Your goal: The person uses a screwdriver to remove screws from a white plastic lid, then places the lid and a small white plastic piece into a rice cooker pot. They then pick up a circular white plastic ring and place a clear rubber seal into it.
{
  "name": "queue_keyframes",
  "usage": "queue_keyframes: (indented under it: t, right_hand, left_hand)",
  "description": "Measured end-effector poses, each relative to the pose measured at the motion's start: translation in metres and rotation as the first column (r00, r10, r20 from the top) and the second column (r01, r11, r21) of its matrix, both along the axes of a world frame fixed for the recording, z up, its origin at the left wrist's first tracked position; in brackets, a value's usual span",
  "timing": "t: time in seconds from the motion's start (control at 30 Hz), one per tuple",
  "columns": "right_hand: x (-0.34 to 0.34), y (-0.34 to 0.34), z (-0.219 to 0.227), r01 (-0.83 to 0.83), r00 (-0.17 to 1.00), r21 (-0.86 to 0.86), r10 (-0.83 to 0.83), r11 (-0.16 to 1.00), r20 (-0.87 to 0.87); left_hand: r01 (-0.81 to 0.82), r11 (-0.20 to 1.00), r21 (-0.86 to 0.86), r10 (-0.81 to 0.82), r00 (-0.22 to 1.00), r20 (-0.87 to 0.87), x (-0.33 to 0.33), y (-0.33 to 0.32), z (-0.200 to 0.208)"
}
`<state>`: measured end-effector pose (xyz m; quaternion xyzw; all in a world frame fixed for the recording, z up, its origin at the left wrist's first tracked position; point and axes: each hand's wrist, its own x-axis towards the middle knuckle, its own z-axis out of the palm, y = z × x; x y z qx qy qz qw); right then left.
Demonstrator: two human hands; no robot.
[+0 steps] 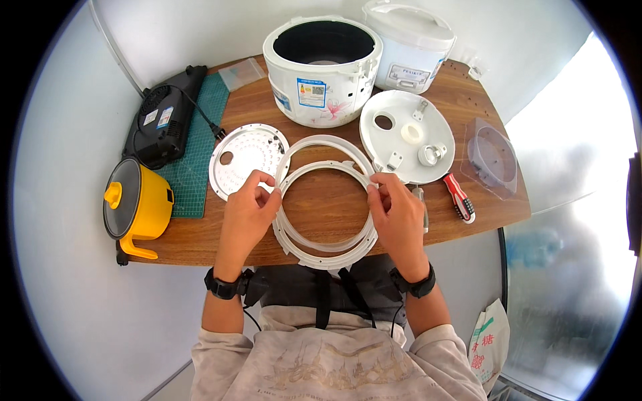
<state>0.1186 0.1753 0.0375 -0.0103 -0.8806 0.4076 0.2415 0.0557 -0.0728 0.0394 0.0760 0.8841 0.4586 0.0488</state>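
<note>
I have both hands drawn nearly closed in a pinch, thumbs against fingertips: my left hand [250, 207] grips the left side of a translucent gasket ring [326, 140], and my right hand [396, 210] grips its right side. The gasket sits between them at the near middle of the bench [476, 100], overlapping a white notched plastic ring [326, 263] at the near edge; whether those two touch, I cannot tell. Just left and far of the gasket I see a perforated metal disc [249, 155]; to its far right, a white rice cooker lid [409, 138] lies with its inner side up. Near my right hand is a red-and-black screwdriver handle [460, 199], with a clear plastic tray [491, 159] farther right. At the far side stands an open floral rice cooker [322, 93] beside a lidded white cooker [409, 53]. On the left are a yellow pot [152, 208], a green cutting mat [192, 170] and a black appliance [170, 117].
</note>
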Motion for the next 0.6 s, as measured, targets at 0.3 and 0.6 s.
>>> queue_keyframes:
  t: [0.3,0.6]
  right_hand:
    - [-0.001,-0.003,-0.004,-0.025,0.999,0.052,0.024,0.998,0.023]
    - [-0.005,-0.004,-0.009,-0.019,0.999,0.083,0.017,0.996,0.027]
  left_hand:
    - [0.02,0.998,0.068,-0.023,0.999,0.041,0.002,0.004,-0.008]
    - [0.014,0.997,0.071,-0.016,1.0,0.024,0.001,0.004,-0.025]
